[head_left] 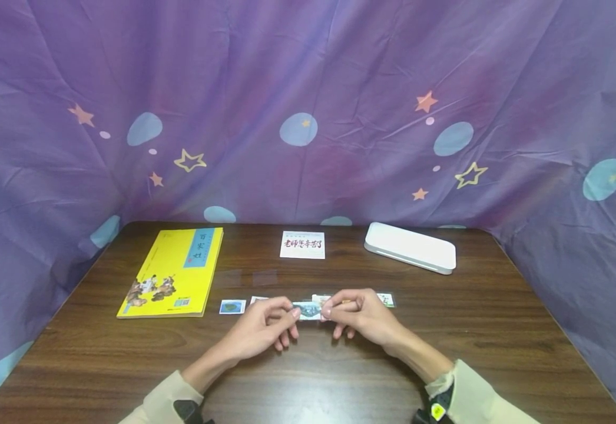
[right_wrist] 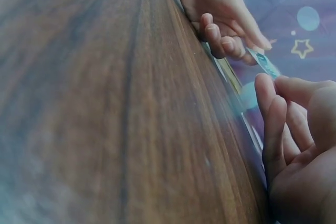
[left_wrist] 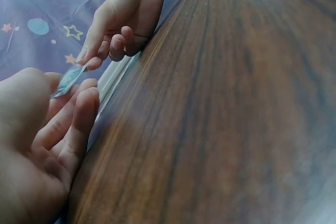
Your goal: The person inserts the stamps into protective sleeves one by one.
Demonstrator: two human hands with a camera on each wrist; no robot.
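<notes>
A small stamp-like picture [head_left: 310,310], blue-green with a pale border, is stretched between my two hands just above the table. My left hand [head_left: 265,325] pinches its left end between thumb and index finger. At the opposite end, my right hand [head_left: 363,315] pinches it the same way. The left wrist view shows the picture [left_wrist: 68,81] tilted, its ends covered by fingertips. Left of my left hand lies another small picture [head_left: 232,307], blue and green. More small pictures [head_left: 386,300] lie behind the hands, partly hidden by them.
A yellow book [head_left: 172,271] lies at the left of the wooden table [head_left: 308,383]. Toward the back are a white card with dark red writing [head_left: 302,245] and a flat white box-like object [head_left: 411,247]. Faint transparent pieces [head_left: 264,278] lie near the book. A purple curtain [head_left: 308,70] hangs behind.
</notes>
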